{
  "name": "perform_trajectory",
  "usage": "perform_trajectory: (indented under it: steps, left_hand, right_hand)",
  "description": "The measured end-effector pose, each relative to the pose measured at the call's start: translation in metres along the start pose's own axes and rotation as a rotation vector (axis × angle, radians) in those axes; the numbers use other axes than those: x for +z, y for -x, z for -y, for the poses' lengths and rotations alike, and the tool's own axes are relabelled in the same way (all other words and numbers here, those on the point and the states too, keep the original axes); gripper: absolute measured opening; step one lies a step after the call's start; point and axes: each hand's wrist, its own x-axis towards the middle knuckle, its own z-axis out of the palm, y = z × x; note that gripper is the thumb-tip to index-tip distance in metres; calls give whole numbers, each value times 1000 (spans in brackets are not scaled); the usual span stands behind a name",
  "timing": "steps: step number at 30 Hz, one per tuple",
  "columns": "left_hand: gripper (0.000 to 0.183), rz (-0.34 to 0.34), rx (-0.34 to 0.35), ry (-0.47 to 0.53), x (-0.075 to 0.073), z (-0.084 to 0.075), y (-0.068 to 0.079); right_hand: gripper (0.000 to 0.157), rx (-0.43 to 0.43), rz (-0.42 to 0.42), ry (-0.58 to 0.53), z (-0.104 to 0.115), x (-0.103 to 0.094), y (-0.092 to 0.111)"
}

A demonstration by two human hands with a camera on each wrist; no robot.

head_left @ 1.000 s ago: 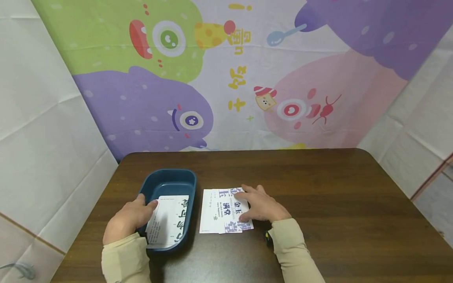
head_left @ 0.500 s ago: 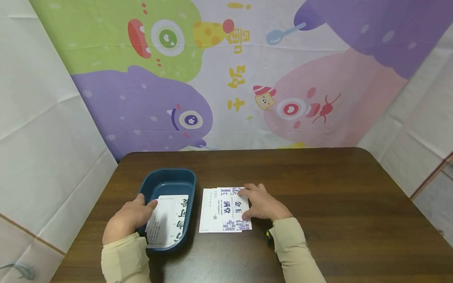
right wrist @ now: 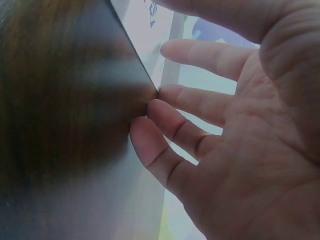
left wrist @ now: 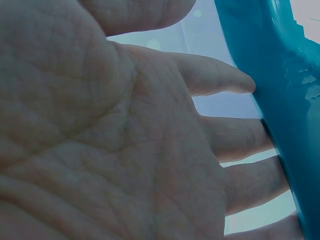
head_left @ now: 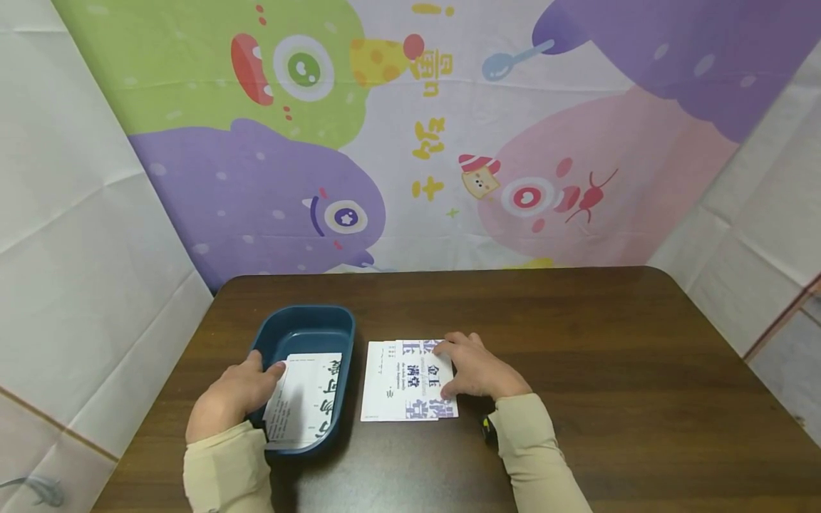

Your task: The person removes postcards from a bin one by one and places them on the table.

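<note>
In the head view my left hand [head_left: 234,392] is at the left side of a dark blue tray [head_left: 308,313]. Its thumb reaches over the rim beside a white card with dark green lettering [head_left: 304,402] lying in the tray. In the left wrist view, straight fingers [left wrist: 220,75] touch the tray's outer wall. To the tray's right, overlapping white cards with purple lettering [head_left: 385,385] lie on the table. My right hand [head_left: 484,374] rests its thumb and fingertips at their right edge. Slightly bent fingers [right wrist: 195,102] meet the card edge and tabletop in the right wrist view.
The brown wooden table [head_left: 609,370] extends to the right of the hands. A cartoon-printed cloth [head_left: 417,235] hangs behind its far edge, with white cloth on both sides. A small black item with a yellow-green mark [head_left: 489,431] sits under my right wrist.
My right hand has shifted slightly to the right along the cards' edge. The purple-lettered cards have moved very little. My left hand and the tray stay where they were.
</note>
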Motion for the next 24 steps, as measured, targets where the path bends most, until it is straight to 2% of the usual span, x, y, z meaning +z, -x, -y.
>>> perform_trajectory:
  steps: [24]
  left_hand:
    - [84, 1, 26, -41, -1, 1, 0]
  right_hand:
    - [70, -24, 4, -42, -2, -2, -1]
